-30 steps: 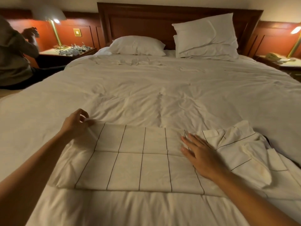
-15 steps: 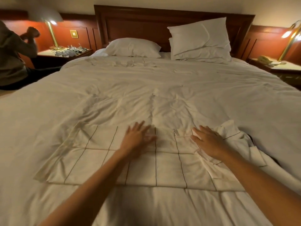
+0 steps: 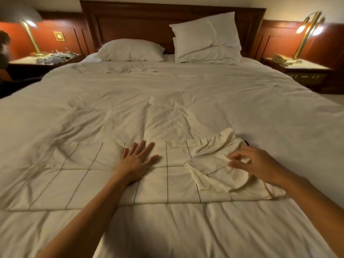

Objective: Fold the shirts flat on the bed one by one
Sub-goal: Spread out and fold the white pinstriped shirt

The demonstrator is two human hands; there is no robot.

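Observation:
A cream shirt with thin dark grid lines lies across the near part of the white bed, folded into a long flat band. Its right end is crumpled in loose folds. My left hand presses flat on the middle of the shirt with its fingers spread. My right hand is over the crumpled right end, fingers curled and pinching the fabric there.
Two white pillows lean at the wooden headboard. Nightstands with brass lamps stand at the left and right. A person is at the far left edge. Something small and dark peeks from behind the shirt.
My left hand left the shirt's far left corner and now lies flat on its middle. My right hand slid right from the flat part and curled onto the crumpled end.

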